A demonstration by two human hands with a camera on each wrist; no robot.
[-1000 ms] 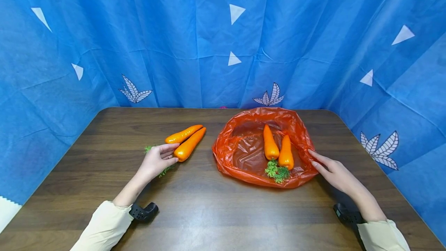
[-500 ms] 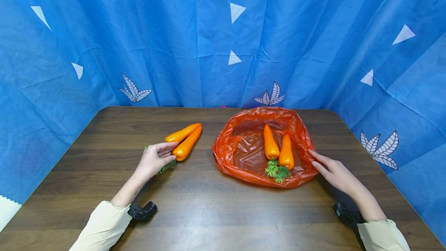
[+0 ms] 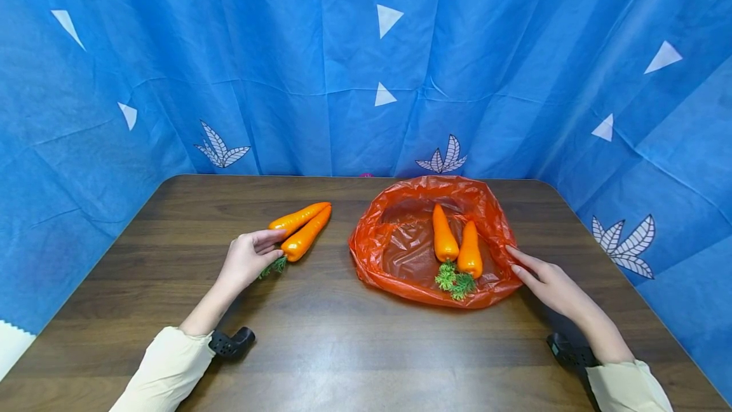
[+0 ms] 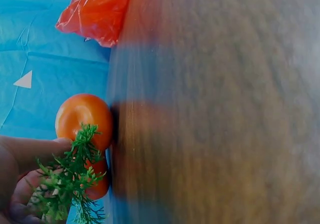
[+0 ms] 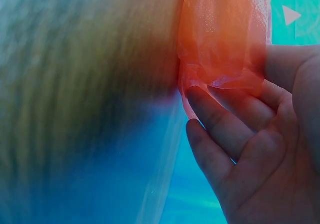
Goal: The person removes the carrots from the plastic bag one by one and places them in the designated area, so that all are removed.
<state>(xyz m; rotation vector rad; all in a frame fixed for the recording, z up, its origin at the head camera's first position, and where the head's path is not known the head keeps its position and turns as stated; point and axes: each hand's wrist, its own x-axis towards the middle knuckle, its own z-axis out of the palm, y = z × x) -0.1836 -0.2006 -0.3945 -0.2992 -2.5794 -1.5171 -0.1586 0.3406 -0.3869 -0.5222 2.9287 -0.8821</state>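
My left hand (image 3: 248, 259) holds the leafy ends of two orange carrots (image 3: 307, 234) lying side by side left of centre in the head view. In the left wrist view its thumb lies against the blunt end of a carrot (image 4: 85, 121); green leaves (image 4: 75, 179) partly hide the other fingers. On the right, a red plastic bag (image 3: 372, 272) stands with its mouth spread wide. Two more carrots (image 3: 445, 234) lie inside, tops toward me. My right hand (image 3: 546, 281) pinches the bag's right rim, the film (image 5: 225, 43) running between thumb and fingers in the right wrist view.
Everything rests on a dark wood-grain table (image 3: 343, 348). A blue curtain (image 3: 320, 49) with white triangles and leaf prints hangs behind and at both sides. Black camera mounts (image 3: 231, 343) are worn on both wrists.
The left hand has shifted slightly left and away from me. The two carrots by it have moved a little left, their tips drawing together. The right hand and bag have stayed put.
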